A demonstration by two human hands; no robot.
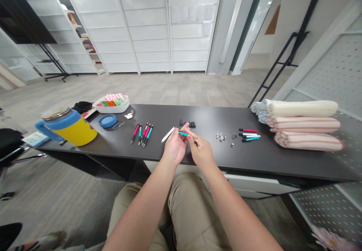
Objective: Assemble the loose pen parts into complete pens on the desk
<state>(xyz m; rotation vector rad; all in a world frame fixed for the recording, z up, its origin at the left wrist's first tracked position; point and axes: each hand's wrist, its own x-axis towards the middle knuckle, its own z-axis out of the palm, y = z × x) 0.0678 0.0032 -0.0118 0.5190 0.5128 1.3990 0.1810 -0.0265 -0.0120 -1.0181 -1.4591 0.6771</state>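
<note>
While both hands work together just above the front edge of the dark tabletop (pixel 210 120), the left hand (pixel 175 148) has its fingers (pixel 182 129) curled in, gripping a white pen barrel (pixel 167 134) whose free end points out to the left and slightly down. A teal pen barrel (pixel 183 133) runs from those fingers across to the right hand (pixel 201 152), whose thumb and fingers (pixel 192 135) are nearly closed around its far end. A small dark tip shows there, but it is too small to tell exactly what it is.

Straight ahead of the hands, just past them, lies a short row of black pen parts (pixel 187 124). Further left, a loose bunch of pink and teal pens (pixel 143 135) lies angled on the tabletop. To the right, a scatter of tiny metal and dark pen pieces (pixel 223 137) sits near four finished-looking pens (pixel 249 135) laid side by side.

Farther out along the tabletop, a yellow jug with a blue handle (pixel 68 127) stands at the left end, beside a round blue lid (pixel 107 120) and a white tray of colourful packets (pixel 111 104). Rolled and folded striped towels (pixel 304 124) are stacked at the right end. Below the hands, the person's khaki trousers (pixel 172 209) fill the lower middle of the view.
</note>
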